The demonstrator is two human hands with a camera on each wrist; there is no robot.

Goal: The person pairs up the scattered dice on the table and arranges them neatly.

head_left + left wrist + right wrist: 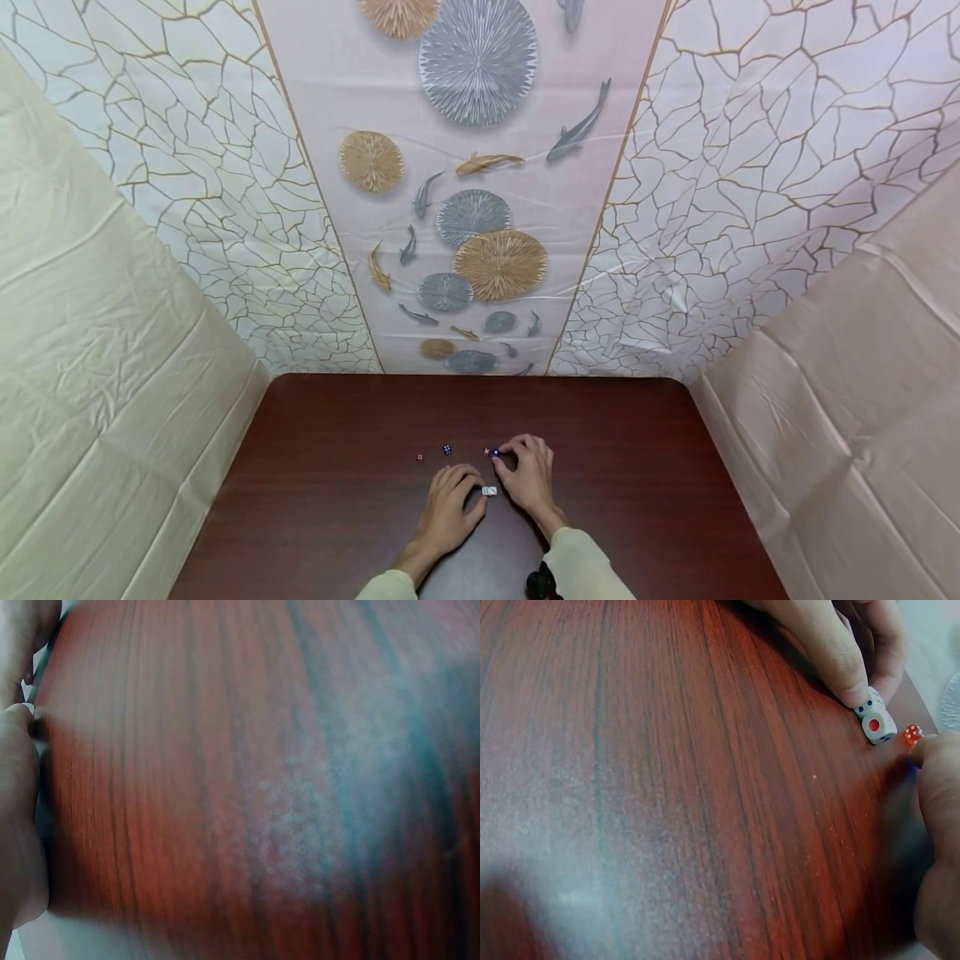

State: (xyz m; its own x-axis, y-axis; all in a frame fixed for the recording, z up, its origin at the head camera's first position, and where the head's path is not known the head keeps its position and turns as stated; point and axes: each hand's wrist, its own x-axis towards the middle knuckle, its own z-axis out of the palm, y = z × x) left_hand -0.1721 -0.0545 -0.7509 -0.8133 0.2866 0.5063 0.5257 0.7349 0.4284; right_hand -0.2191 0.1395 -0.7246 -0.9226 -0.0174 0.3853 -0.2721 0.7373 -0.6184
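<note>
Two white dice lie side by side on the table before my left hand (447, 510). In the right wrist view, its thumb and a finger pinch the farther white die (869, 703), while the nearer white die (877, 727) touches it and shows a large red dot. Farther back and to the right, my right hand (531, 473) pinches a blue die (495, 452) between thumb and forefinger. Right against that one, on its left, sits a red die (487, 452). The left wrist view catches only the hands' edges; the dice are hidden there.
Another blue die (447, 449) and another red die (420, 457) lie apart on the dark wooden table (322, 500), beyond the left hand. A patterned cloth (480, 350) hangs behind the table's back edge, with plain cloth on both sides.
</note>
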